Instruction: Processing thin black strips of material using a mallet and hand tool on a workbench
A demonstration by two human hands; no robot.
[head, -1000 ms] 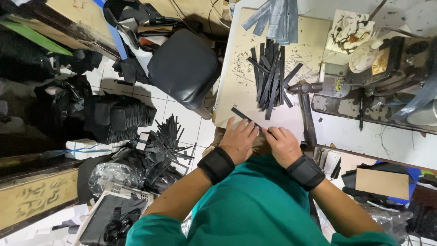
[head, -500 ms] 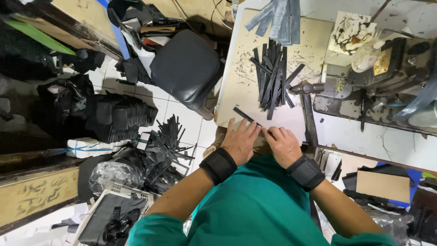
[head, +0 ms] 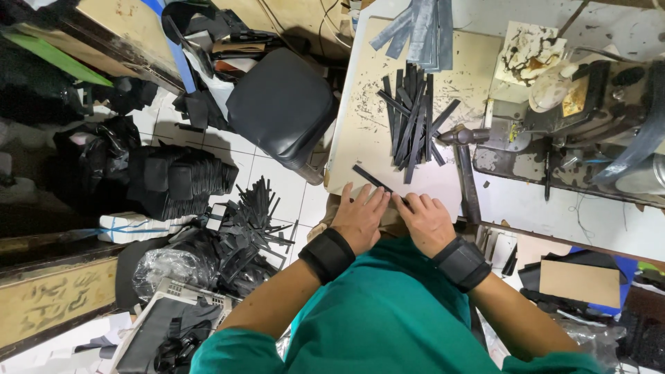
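Note:
My left hand (head: 361,217) and my right hand (head: 423,218) lie side by side at the near edge of a cream worktable (head: 364,131), both with black wrist wraps. Their fingers press on one thin black strip (head: 370,178) that runs diagonally out from under them toward the far left. A loose pile of black strips (head: 413,119) lies on the table just beyond my hands. Several grey strips (head: 421,31) sit at the table's far end.
A hammer (head: 463,166) lies right of the pile. A dark sewing machine (head: 589,118) fills the right side. A black padded stool (head: 282,104) stands left of the table. Black strips (head: 253,221), stacked black pieces (head: 176,181) and bags cover the floor at left.
My hands have hardly moved on the strip. The view has shifted slightly.

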